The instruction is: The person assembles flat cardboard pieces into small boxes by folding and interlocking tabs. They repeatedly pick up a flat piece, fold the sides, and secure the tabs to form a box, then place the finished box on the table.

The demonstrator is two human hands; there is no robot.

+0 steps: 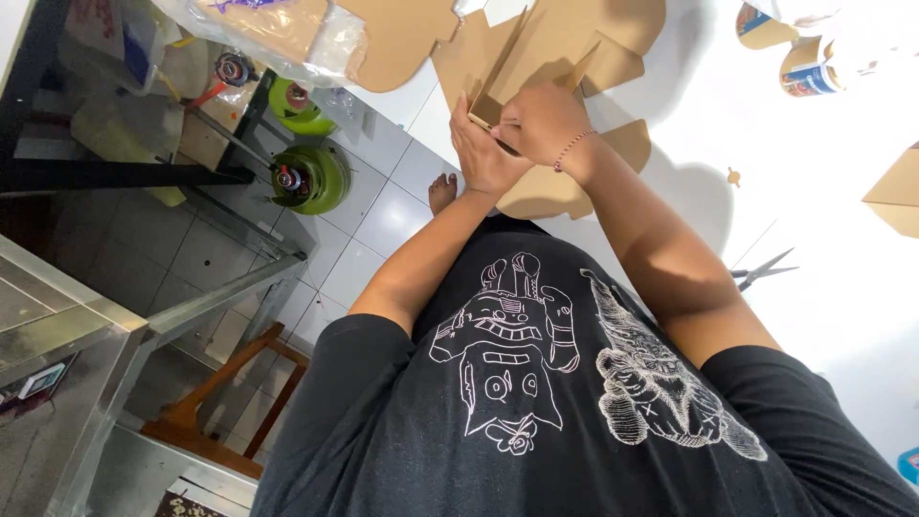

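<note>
My left hand (pixel 481 153) and my right hand (pixel 544 120), which wears a thin bead bracelet, meet on a brown die-cut cardboard sheet (pixel 565 43). Both grip a raised flap of that sheet, and the left fingers press along its edge. The sheet lies partly on a white table (pixel 823 191), and part of it is hidden under my hands. My black printed T-shirt fills the lower frame. A bare foot (pixel 442 191) shows on the tiled floor below my hands.
Scissors (pixel 766 271) lie on the table to the right of my right arm. Paper cups (pixel 809 69) stand at the top right, and another cardboard piece (pixel 898 191) is at the right edge. On the floor at left are two green gas cylinders (pixel 311 177), a wooden stool (pixel 230 402) and a metal-framed glass case (pixel 86 335).
</note>
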